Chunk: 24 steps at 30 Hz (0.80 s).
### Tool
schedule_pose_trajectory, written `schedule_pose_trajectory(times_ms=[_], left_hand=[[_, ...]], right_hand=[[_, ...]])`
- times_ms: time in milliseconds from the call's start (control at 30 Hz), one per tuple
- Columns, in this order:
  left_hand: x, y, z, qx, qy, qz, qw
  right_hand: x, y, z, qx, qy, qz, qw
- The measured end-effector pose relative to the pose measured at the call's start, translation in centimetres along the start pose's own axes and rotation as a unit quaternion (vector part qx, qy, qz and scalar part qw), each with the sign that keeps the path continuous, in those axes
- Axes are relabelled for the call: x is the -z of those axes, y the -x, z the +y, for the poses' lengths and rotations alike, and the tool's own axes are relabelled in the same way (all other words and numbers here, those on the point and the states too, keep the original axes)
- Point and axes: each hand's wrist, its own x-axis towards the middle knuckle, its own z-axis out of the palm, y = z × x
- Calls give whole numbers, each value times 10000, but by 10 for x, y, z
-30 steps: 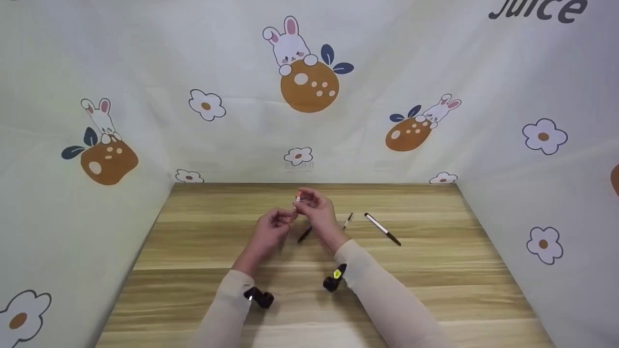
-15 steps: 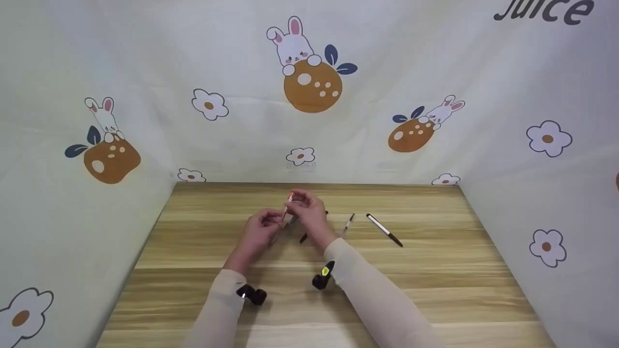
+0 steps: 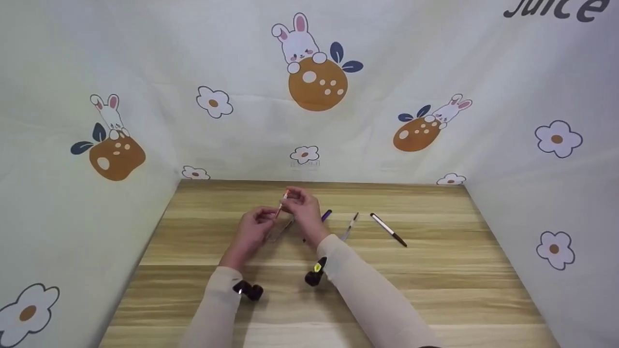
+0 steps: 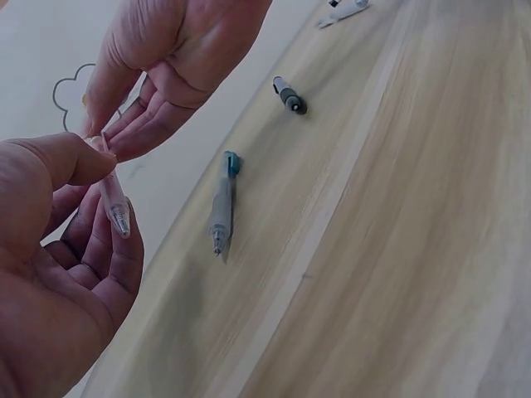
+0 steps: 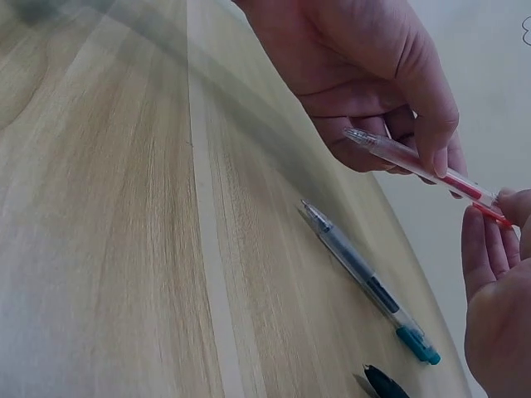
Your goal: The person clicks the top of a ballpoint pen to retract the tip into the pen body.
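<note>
Pinching a red-tinted clear pen [image 5: 406,157], the left hand [image 3: 254,226] and right hand [image 3: 304,207] cover parts of it, while the right wrist [image 3: 317,235] partly hides a dark pen [image 3: 327,215].

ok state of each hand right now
Left hand: closed, holding the red pen by its barrel.
Right hand: closed, holding the same pen's other end.

The left sleeve [image 3: 215,307] and right sleeve [image 3: 375,295] were long, plain and pale cream, with a few soft creases, and ended at the wrists. The left camera [image 3: 248,290] was small and black, with a rounded end and a bright white spot. The right camera [image 3: 314,274], also black and rounded at one end, bore a yellow-green patch. The left hand [image 3: 252,229] and right hand [image 3: 305,211] were bare.
</note>
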Motion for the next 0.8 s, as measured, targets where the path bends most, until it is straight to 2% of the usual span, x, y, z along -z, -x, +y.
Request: schedule_pose_trajectory(times_ms=[367,600,800], left_hand=[[8,-3,-4,79,7,17,10000],[15,-4,-4,112,5,31,9999],[26,-8,-8,64,-332,146,9993]], right_hand=[[-8,-6,6,-34,-24,65,10000],[-13,-5,5,146,258,-54,9995],[-14,-5,7,191,682,-31,9975]])
